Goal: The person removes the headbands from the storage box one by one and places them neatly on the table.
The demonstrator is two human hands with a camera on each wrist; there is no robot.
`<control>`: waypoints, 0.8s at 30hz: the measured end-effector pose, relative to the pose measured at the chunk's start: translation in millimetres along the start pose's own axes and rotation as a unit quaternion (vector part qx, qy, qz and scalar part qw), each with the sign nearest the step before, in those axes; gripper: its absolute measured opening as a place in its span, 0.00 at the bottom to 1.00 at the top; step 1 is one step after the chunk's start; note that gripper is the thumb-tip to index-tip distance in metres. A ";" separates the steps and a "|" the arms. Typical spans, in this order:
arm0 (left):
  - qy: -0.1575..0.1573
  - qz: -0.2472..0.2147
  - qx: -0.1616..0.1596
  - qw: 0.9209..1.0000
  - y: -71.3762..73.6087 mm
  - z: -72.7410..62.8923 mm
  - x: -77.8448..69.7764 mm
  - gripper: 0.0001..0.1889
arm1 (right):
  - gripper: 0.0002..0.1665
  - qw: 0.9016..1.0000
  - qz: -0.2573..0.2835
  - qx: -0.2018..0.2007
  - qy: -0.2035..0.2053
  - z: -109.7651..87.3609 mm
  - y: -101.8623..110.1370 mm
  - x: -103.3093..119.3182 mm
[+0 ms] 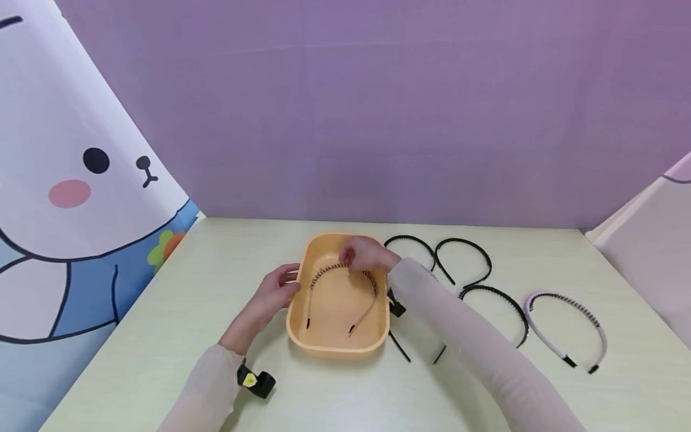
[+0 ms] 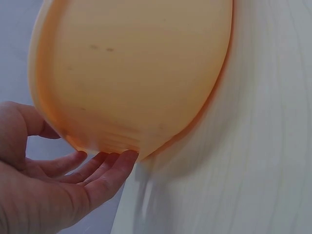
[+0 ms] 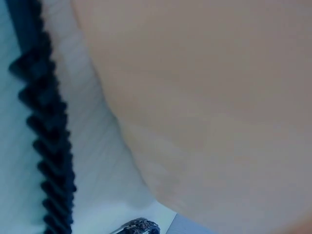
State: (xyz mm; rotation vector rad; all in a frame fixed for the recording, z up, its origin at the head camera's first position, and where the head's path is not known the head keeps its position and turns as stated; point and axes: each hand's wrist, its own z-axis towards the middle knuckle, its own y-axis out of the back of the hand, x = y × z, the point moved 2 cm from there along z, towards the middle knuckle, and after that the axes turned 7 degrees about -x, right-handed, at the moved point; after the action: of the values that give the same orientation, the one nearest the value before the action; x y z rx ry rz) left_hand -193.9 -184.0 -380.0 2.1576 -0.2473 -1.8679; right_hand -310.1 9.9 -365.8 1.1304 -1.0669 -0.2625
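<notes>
A yellow-orange plastic basin (image 1: 339,349) is near the middle of the table. My left hand (image 1: 276,290) holds its left side, thumb at the rim and fingers against the outer wall; the left wrist view shows that hand (image 2: 58,180) along the basin's side (image 2: 131,73). Inside the basin is a thin brownish headband (image 1: 318,276) with a zigzag toothed top and dark tips, its ends toward me. My right hand (image 1: 364,253) reaches in from the right and pinches the headband's arch with curled fingers. In the right wrist view, pale blurred skin fills most of the picture.
Right of the basin lie several black headbands (image 1: 477,245), partly hidden by the right sleeve (image 1: 459,324). One shows up close, a black toothed headband (image 3: 53,141). Farther right lies a pale lilac headband (image 1: 603,342) with dark tips. A purple cloth (image 1: 378,120) rises behind the table.
</notes>
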 end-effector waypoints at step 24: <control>-0.005 0.012 0.006 1.000 -1.0 -1.9 -1.2 0.26 | 0.14 0.997 -0.081 0.012 0.008 -4.4 -1.2 4.3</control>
State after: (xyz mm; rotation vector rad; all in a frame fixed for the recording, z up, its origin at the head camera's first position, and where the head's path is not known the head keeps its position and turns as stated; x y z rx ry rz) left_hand -192.2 -182.5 -379.0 2.1446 -0.2844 -1.8689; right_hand -304.0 9.3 -364.5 1.2395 -0.9673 -0.3679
